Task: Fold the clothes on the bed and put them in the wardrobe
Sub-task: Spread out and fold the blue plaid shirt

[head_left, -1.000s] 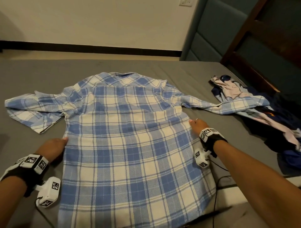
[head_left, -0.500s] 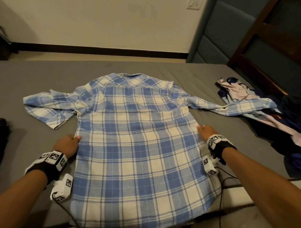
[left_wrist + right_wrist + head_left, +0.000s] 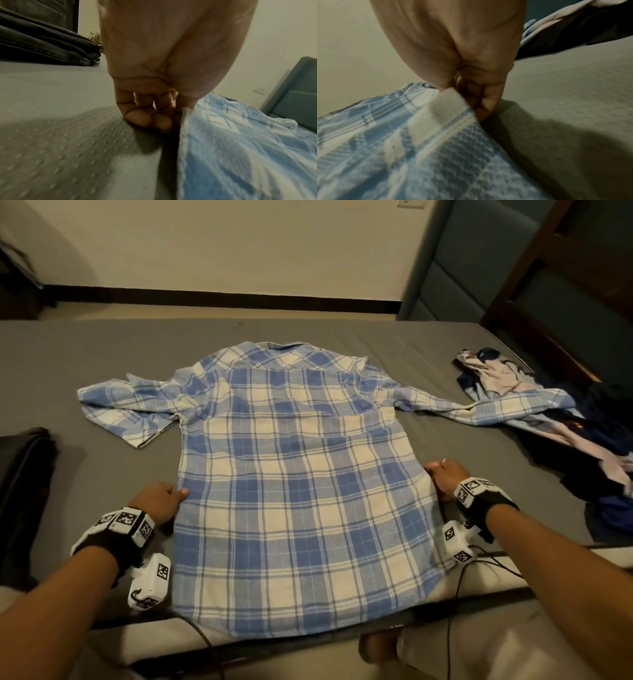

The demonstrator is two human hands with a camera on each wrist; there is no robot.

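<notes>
A blue and white plaid shirt [image 3: 301, 474] lies back up and spread flat on the grey bed [image 3: 102, 354], collar at the far side, hem over the near edge. My left hand [image 3: 161, 501] pinches the shirt's left side seam, thumb on top, fingers curled under the edge [image 3: 184, 112]. My right hand [image 3: 443, 474] pinches the right side seam [image 3: 452, 94] the same way. The left sleeve [image 3: 126, 412] lies crumpled to the left. The right sleeve [image 3: 486, 409] stretches out onto a heap of clothes.
A heap of dark blue, pink and light clothes [image 3: 561, 422] lies at the bed's right side. A dark folded garment [image 3: 24, 474] sits at the left edge, also in the left wrist view [image 3: 42, 44]. A teal padded headboard [image 3: 455, 268] and dark wooden frame stand at the right.
Both hands have slid toward me along the shirt's side seams, and the head view has shifted so the dark garment at the left now shows.
</notes>
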